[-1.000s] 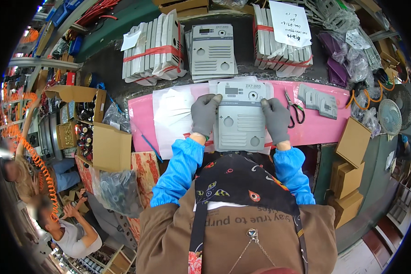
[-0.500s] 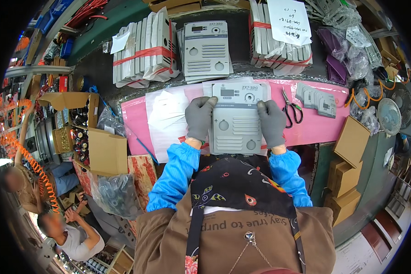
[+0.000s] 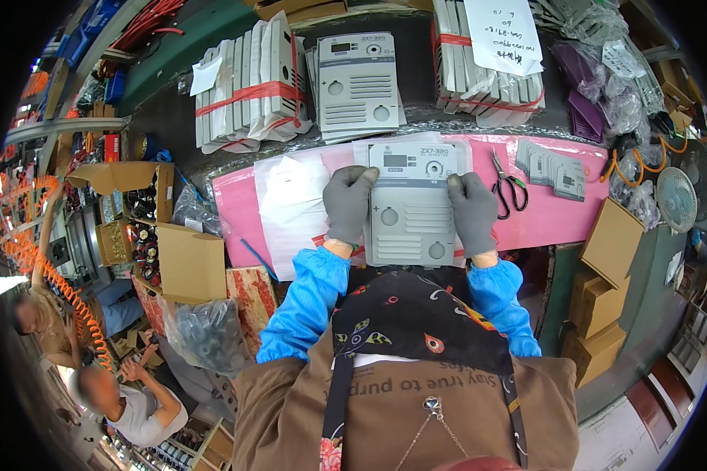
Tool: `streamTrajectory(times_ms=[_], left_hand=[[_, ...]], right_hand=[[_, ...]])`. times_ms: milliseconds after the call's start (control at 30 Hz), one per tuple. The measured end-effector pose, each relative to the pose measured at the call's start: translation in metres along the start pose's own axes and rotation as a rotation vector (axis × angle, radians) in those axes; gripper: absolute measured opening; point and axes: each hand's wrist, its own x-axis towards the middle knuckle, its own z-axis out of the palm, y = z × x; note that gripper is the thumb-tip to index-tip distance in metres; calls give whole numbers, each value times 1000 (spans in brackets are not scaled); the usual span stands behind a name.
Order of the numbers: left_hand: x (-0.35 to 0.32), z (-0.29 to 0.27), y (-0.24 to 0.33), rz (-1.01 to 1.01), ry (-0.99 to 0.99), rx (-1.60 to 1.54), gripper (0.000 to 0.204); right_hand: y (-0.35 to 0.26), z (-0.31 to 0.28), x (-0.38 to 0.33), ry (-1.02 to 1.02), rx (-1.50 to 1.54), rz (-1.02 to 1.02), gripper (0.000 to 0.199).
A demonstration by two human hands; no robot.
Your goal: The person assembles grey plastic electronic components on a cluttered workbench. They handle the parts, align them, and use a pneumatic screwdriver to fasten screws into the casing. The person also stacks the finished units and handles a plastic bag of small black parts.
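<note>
A grey metal front panel [image 3: 412,216] with vent slots, round holes and a dark display label lies on the pink mat in front of me. My left hand [image 3: 348,206], in a grey glove, grips its left edge with the thumb on the face near the top corner. At the opposite edge my gloved right hand [image 3: 473,213] holds it the same way. The fingers beneath the panel are hidden. Scissors [image 3: 509,184] with dark handles lie just right of my right hand. White backing sheets [image 3: 293,188] are left of my left hand.
More panels [image 3: 358,82] are stacked behind, between two bundles of panels [image 3: 251,86] [image 3: 489,74] tied with red strap. A fan of grey labels [image 3: 554,171] lies on the pink mat [image 3: 239,196]. Cardboard boxes [image 3: 597,306] stand at right; an open carton [image 3: 190,263] is at left. Two people are at far left.
The whole view has shifted slightly. Both hands keep their hold at the panel's edges, and the panel stays in nearly the same place.
</note>
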Motion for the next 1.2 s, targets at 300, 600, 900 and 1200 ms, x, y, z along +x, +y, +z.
streamTrajectory(times_ms=[300, 600, 900, 1200], left_hand=[[2, -1, -2, 36, 0, 13, 30], [6, -1, -7, 70, -14, 2, 28], [6, -2, -7, 69, -18, 31, 31], [3, -3, 4, 50, -35, 51, 34]], right_hand=[[-3, -1, 0, -7, 6, 0, 35], [-3, 0, 0, -12, 12, 32, 34], [-2, 2, -1, -2, -9, 36, 34], [-3, -1, 6, -17, -57, 8, 30]])
